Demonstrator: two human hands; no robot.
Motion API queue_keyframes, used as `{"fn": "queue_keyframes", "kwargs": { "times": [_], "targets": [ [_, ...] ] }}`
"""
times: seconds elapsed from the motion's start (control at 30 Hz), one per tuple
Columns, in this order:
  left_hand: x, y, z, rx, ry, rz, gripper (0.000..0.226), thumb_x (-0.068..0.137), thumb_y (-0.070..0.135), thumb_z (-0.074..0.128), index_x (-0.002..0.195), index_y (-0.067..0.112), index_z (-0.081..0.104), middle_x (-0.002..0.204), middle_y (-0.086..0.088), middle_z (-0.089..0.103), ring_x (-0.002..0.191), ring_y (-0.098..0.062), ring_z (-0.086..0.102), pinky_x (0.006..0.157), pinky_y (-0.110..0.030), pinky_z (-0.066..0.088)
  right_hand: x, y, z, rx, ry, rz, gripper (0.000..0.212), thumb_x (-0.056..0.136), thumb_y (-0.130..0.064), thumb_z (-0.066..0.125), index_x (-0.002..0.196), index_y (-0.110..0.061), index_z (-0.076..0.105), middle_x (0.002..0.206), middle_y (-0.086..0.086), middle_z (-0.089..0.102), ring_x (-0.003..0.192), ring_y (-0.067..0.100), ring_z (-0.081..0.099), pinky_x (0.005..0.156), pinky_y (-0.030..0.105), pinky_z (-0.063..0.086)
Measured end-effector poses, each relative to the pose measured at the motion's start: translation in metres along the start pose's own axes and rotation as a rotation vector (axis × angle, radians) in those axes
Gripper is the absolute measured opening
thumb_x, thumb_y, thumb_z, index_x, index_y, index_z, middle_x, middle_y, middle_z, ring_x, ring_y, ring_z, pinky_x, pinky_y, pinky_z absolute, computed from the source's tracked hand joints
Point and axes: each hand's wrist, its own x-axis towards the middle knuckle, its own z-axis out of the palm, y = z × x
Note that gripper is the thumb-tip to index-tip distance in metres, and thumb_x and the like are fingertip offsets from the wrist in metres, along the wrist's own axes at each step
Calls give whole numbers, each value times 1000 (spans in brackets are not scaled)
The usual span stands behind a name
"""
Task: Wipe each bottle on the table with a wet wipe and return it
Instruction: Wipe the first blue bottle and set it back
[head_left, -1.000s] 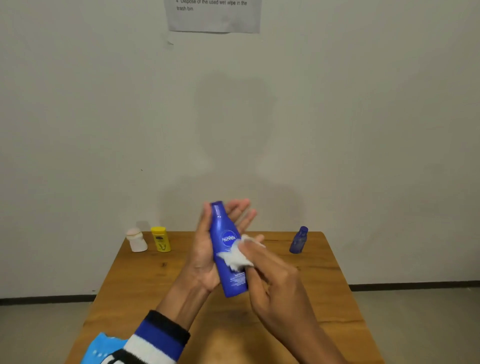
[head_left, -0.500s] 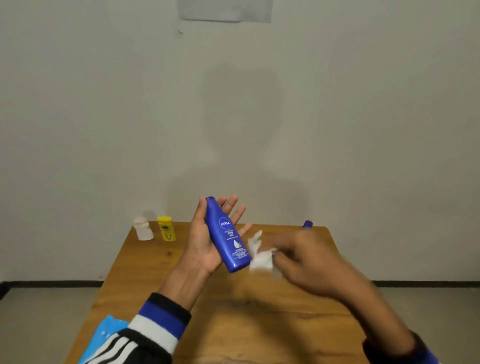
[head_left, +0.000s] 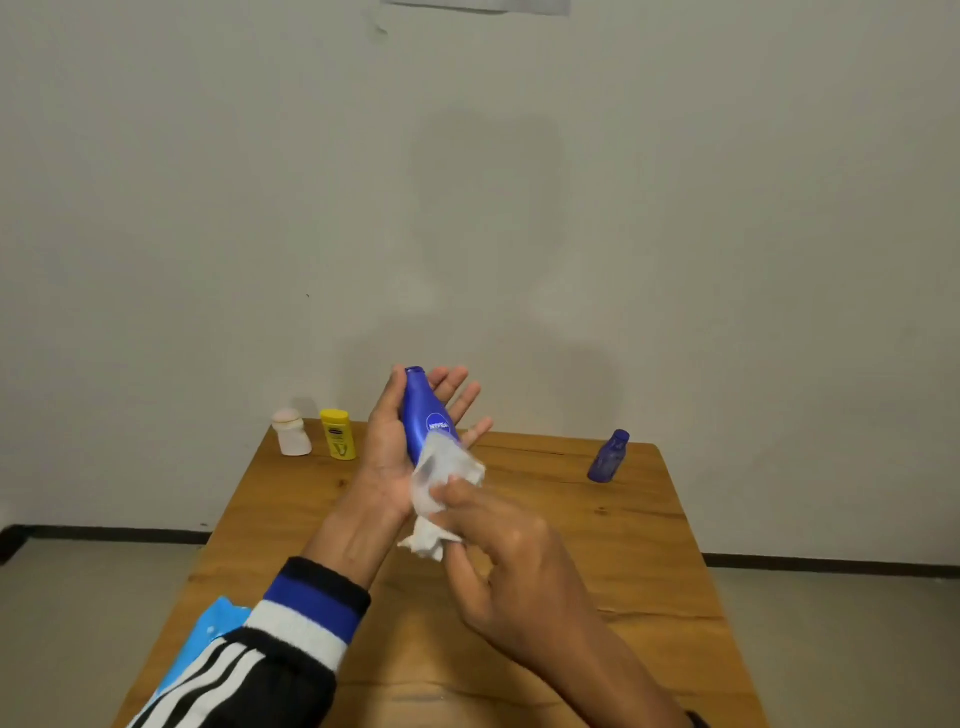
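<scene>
A tall blue lotion bottle (head_left: 423, 413) lies across the palm of my left hand (head_left: 387, 462), held above the wooden table (head_left: 597, 561). The thumb lies along the bottle's left side and the fingers are spread straight behind it. My right hand (head_left: 511, 561) pinches a crumpled white wet wipe (head_left: 441, 478) and presses it against the bottle's lower half, which the wipe hides. At the table's far left stand a small white bottle (head_left: 292, 434) and a yellow bottle (head_left: 338, 434). A small dark blue bottle (head_left: 609, 457) stands at the far right.
A light blue packet (head_left: 208, 639) lies at the table's near left corner, partly under my left sleeve. A plain wall rises right behind the table's far edge. Grey floor shows on both sides of the table.
My right hand has come back from the right with the wipe and now presses it on the bottle's lower half. The bottle has turned more upright in my left hand.
</scene>
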Motion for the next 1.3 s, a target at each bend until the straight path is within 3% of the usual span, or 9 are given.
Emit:
{"fn": "queue_keyframes", "kwargs": {
  "times": [0.1,0.23,0.33,0.4,0.67,0.8,1.0,1.17,1.3],
  "targets": [
    [-4,1,-11,10,-17,-49,48,99,53,47,114,10,64,118,-9,74,119,-29,66,91,-54,52,18,6,-14,87,9,59,17,81,-13,64,96,-12,72,96,-1,74,86,9,68,70,24,56],
    [-18,-12,-8,90,-119,-169,49,94,53,55,103,11,78,99,-9,78,89,-24,75,81,-40,61,63,14,-29,29,265,99,19,82,-3,64,99,-7,73,103,2,73,90,11,68,75,24,56],
    [-20,-13,-2,57,-186,-174,55,92,56,55,115,11,75,124,-11,71,120,-27,64,108,-48,46,57,8,-9,-6,158,146,38,89,-7,60,127,-12,65,129,3,66,112,13,64,91,23,53],
    [-17,-8,-5,15,-181,-90,56,94,55,50,119,11,73,141,-10,61,136,-31,52,114,-58,36,30,4,11,5,151,82,44,90,-6,58,133,-13,60,130,2,66,106,9,65,87,13,49],
    [-24,8,-26,32,-135,-21,54,95,54,48,116,9,67,138,-13,63,128,-32,60,106,-55,43,1,15,-2,137,278,170,17,78,-11,63,91,-13,74,96,-8,75,85,1,69,70,19,55],
    [-29,-6,-10,76,-176,-142,52,92,54,56,113,10,73,114,-11,73,98,-26,72,86,-42,59,47,5,-16,94,301,98,28,85,-7,58,110,-14,69,114,-4,70,100,3,65,80,16,53],
    [-24,-15,-11,-4,-283,-137,58,95,50,56,133,6,62,146,-13,55,140,-37,45,115,-65,30,22,-5,26,-54,159,32,48,90,-4,61,137,-9,58,152,8,46,145,18,36,116,29,35],
    [-25,-1,-30,-88,-271,-84,55,93,53,55,119,7,68,131,-13,67,139,-37,47,112,-65,35,-17,6,21,131,127,-87,23,78,-3,71,99,-10,75,113,0,73,110,9,67,87,30,57],
    [-32,-4,-27,-35,-274,-113,57,92,51,55,123,4,68,133,-15,66,136,-36,51,114,-54,37,21,10,0,193,298,58,18,79,-5,68,96,-10,72,94,-4,72,84,3,66,70,17,51]
  ]
}}
